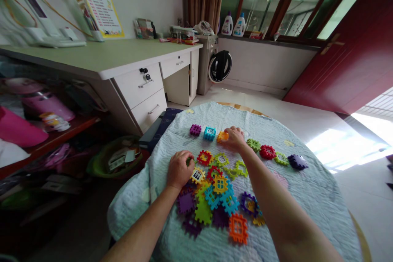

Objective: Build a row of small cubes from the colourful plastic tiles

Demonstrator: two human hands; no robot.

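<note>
My right hand reaches to the far side of a round table covered with a pale blue quilted cloth. Its fingers are closed on an orange block. A cyan cube and a purple cube stand just left of it. My left hand rests curled at the near left edge of a pile of flat coloured window tiles, touching a yellow tile. What the left fingers enclose is hidden. Green, red and purple pieces lie in a row to the right.
A pale green desk with white drawers stands at left, cluttered shelves beneath it. A green basket sits on the floor beside the table. A washing machine stands at the back, detergent bottles on the sill, a red door at right.
</note>
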